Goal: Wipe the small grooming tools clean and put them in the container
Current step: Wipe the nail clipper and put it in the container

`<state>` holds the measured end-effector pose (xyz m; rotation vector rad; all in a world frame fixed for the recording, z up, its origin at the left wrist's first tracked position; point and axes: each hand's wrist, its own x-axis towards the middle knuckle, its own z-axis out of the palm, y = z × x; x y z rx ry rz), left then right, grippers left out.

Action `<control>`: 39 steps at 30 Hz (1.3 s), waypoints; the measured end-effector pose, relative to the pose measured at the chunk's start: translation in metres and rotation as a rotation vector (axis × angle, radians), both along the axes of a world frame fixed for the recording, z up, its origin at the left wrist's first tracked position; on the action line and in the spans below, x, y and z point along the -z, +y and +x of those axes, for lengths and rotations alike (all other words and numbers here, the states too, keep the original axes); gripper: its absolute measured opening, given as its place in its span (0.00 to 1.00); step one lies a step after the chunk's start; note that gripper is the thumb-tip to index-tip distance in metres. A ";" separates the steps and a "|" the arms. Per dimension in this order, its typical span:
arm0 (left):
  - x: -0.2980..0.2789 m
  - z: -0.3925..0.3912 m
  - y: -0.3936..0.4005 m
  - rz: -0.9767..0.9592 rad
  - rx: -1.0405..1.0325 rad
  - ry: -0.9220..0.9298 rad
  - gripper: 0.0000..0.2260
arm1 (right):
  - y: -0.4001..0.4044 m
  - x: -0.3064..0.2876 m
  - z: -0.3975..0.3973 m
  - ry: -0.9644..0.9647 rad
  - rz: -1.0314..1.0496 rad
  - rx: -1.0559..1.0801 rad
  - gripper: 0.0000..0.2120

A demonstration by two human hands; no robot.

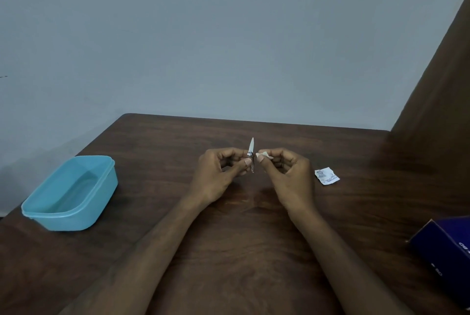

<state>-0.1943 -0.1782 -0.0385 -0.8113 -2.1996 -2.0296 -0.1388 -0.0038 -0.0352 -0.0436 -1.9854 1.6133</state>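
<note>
Both my forearms enter from the lower edge bare to well above the wrist, with no sleeve, cuff or glove on them. My left hand (218, 174) and right hand (287, 174) carry no ring, watch or band. The thumbnails facing the camera are short, plain and unpainted.

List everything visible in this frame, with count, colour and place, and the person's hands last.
small metal nail clipper: one, silver, held upright above table centre
small white wipe: one, white, just right of the clipper
rectangular plastic container: one, light blue, table's left, lidless
torn paper sachet: one, white, on table right of the hands
cardboard box: one, dark blue, right edge, partly cut off
wooden table: one, dark brown
left hand: pinches the clipper
right hand: pinches the wipe
</note>
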 end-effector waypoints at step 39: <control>0.003 -0.002 0.000 -0.039 -0.008 0.025 0.07 | 0.005 0.004 -0.002 -0.118 0.015 -0.096 0.03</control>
